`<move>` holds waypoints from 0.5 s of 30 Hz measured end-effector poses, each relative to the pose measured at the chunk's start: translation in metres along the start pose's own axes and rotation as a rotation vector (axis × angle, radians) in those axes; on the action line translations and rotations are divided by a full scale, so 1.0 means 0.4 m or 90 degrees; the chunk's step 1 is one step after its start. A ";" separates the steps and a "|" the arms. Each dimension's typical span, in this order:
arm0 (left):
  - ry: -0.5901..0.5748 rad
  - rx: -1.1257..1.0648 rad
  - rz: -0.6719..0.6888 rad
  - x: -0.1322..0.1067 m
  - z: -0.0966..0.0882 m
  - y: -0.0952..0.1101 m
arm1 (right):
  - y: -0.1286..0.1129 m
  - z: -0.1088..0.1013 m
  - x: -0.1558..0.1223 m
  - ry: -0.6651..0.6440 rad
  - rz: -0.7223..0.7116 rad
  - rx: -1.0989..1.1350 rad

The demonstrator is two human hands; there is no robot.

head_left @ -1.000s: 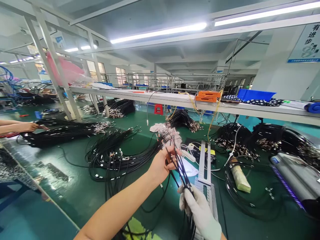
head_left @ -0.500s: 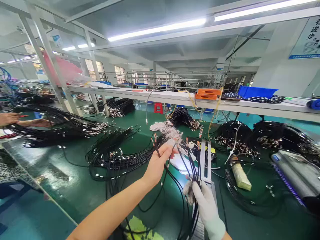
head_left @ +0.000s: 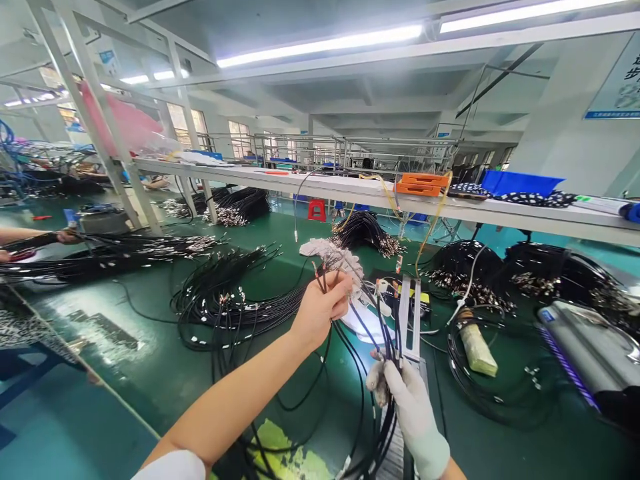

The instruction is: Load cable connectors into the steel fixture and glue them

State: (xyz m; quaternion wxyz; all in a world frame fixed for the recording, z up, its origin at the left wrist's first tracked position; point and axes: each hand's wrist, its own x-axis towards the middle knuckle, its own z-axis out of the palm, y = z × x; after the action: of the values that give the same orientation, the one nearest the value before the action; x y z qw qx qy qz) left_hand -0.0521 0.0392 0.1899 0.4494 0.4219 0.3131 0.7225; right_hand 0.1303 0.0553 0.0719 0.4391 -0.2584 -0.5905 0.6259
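Note:
My bare left hand (head_left: 327,298) is closed around a few thin black cables near their ends, and copper-coloured tips stick up past the fingers. To its right and lower, my right hand (head_left: 407,393), in a white glove with soiled fingers, grips a bunch of black cables (head_left: 387,433). Their ends fan upward and the lengths hang down in loops over the bench. Behind my left hand lies a crumpled white glove (head_left: 315,248). A large coil of black cables (head_left: 220,327) with white tags spreads over the green bench to the left.
Cable bundles (head_left: 465,273) lie at the right, near a wrapped handle tool (head_left: 477,347) and a grey device (head_left: 590,353). A metal rail (head_left: 413,313) runs beside my right hand. A shelf (head_left: 280,183) with orange trays (head_left: 423,183) crosses behind. A co-worker's hand (head_left: 65,236) handles cables at far left.
My left hand has turned and closed more tightly, with its cables drawn slightly away from the right-hand bunch. My right hand stays nearly in place. The co-worker's cables have dropped lower.

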 end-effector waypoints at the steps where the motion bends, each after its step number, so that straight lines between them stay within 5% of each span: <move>1: 0.001 0.004 0.002 0.001 0.005 0.000 | 0.002 -0.001 -0.001 -0.008 0.008 -0.006; 15: 0.013 0.070 -0.070 -0.046 0.050 -0.049 | 0.000 0.005 -0.016 -0.032 0.033 -0.077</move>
State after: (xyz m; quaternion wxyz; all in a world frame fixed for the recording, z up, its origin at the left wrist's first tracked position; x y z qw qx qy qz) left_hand -0.0223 0.0317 0.1767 0.4610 0.4206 0.3799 0.6828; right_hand 0.1317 0.0488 0.0711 0.3916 -0.2839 -0.6310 0.6065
